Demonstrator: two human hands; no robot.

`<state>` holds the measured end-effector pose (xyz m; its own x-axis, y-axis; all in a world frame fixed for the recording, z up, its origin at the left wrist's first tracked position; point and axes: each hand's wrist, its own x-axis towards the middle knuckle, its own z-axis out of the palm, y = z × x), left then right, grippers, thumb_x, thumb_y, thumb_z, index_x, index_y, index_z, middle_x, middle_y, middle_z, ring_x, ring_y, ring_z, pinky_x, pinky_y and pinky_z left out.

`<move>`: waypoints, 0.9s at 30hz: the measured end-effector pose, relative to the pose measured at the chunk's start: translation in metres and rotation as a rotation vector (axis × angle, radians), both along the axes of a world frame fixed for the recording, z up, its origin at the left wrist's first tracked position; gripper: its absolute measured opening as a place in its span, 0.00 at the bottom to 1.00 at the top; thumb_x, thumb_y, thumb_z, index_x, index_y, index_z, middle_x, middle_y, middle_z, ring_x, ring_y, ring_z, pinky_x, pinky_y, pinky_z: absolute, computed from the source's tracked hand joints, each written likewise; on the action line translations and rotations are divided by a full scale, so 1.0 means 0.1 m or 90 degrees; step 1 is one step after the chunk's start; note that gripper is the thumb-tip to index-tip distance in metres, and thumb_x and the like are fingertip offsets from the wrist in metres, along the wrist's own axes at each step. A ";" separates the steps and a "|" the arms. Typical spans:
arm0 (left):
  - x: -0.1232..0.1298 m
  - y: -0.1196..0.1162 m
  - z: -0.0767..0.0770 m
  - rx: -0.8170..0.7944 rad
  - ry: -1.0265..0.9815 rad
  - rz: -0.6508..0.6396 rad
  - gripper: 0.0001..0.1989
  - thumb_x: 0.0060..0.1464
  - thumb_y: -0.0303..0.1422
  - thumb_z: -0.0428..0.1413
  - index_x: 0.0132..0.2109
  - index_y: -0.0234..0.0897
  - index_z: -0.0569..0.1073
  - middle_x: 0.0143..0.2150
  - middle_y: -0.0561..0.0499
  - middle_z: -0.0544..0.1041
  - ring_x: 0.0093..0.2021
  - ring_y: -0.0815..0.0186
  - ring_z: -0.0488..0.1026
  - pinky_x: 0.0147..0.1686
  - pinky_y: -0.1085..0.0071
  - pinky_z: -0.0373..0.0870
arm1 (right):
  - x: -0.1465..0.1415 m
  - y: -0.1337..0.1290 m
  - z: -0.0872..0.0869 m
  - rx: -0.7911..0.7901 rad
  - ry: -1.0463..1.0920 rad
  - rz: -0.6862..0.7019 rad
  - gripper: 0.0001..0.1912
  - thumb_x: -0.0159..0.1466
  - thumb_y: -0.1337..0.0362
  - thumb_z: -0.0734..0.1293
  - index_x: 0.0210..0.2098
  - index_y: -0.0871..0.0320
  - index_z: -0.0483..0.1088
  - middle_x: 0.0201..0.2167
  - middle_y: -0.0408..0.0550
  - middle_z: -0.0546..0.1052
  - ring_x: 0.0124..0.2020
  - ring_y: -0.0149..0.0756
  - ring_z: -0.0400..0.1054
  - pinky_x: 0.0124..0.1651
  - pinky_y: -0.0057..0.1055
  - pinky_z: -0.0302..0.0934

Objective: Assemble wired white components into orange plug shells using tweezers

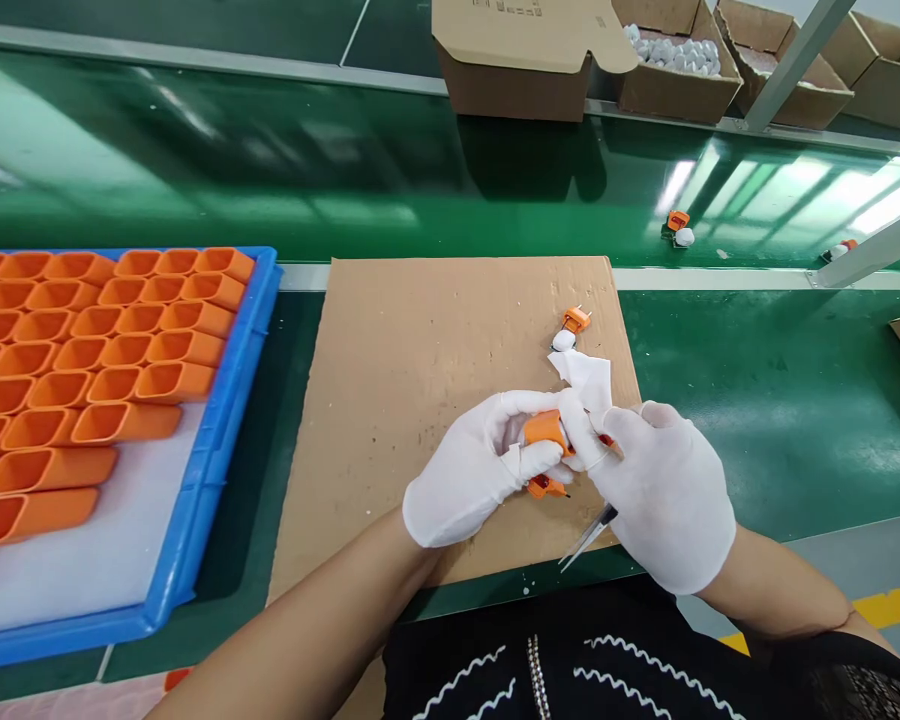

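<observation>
My left hand (487,462), in a white glove, is closed around an orange plastic sleeve (544,430) over the cardboard sheet. Gloved as well, my right hand (656,480) has its fingertips at the sleeve's right end, and metal tweezers (589,536) are tucked in its palm with the tips pointing down and left. What the right fingertips pinch is partly hidden. Under the left fingers lies an orange part (546,487). Behind the hands are a white cloth or paper piece (586,378) and a small orange part with a white cap (570,328).
At left stands a blue tray (221,440) with rows of orange sleeves (124,350). Brown cardboard (390,400) covers the green bench (757,400) in front of me. Open cartons (675,85), one with white caps, line the back. Small orange-and-white parts (679,230) lie beyond the rail.
</observation>
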<state>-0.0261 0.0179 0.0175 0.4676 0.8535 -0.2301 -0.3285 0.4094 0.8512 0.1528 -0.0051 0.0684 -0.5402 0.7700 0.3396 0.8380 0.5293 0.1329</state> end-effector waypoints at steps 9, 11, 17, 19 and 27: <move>-0.04 0.06 -0.06 0.001 -0.059 -0.014 0.20 0.50 0.37 0.71 0.48 0.37 0.77 0.38 0.50 0.81 0.31 0.68 0.78 0.34 0.72 0.79 | 0.17 0.09 -0.09 -0.133 0.238 0.092 0.28 0.64 0.72 0.64 0.63 0.59 0.65 0.39 0.49 0.77 0.33 0.38 0.65 0.33 0.36 0.60; -0.04 0.05 -0.06 -0.002 -0.071 -0.020 0.19 0.51 0.36 0.69 0.49 0.38 0.77 0.40 0.49 0.80 0.33 0.67 0.78 0.35 0.71 0.78 | 0.18 0.10 -0.10 -0.133 0.310 0.115 0.24 0.69 0.69 0.62 0.64 0.59 0.64 0.43 0.50 0.79 0.37 0.39 0.68 0.40 0.39 0.62; -0.06 0.03 -0.08 0.007 -0.130 -0.046 0.17 0.53 0.35 0.68 0.49 0.40 0.77 0.37 0.50 0.78 0.36 0.66 0.78 0.37 0.70 0.78 | 0.16 0.16 -0.04 -0.134 0.373 0.184 0.24 0.72 0.65 0.63 0.67 0.54 0.61 0.47 0.49 0.80 0.47 0.41 0.73 0.45 0.38 0.62; -0.07 0.03 -0.08 0.004 -0.137 -0.048 0.16 0.53 0.34 0.68 0.48 0.40 0.77 0.38 0.50 0.79 0.36 0.66 0.78 0.37 0.71 0.78 | 0.19 0.19 -0.01 -0.150 0.370 0.205 0.25 0.73 0.63 0.63 0.68 0.54 0.60 0.47 0.50 0.80 0.46 0.41 0.74 0.47 0.39 0.63; -0.07 0.01 -0.04 0.025 -0.153 -0.071 0.20 0.50 0.32 0.71 0.50 0.41 0.78 0.38 0.50 0.80 0.35 0.64 0.81 0.36 0.69 0.80 | 0.22 0.20 -0.16 -0.213 0.398 0.189 0.24 0.73 0.60 0.60 0.67 0.57 0.60 0.55 0.56 0.76 0.61 0.48 0.67 0.54 0.46 0.63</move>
<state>-0.0327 0.0191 0.0135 0.5961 0.7999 -0.0695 -0.4774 0.4227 0.7703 0.1749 0.0146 0.0524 -0.5244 0.7382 0.4244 0.5209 0.6724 -0.5259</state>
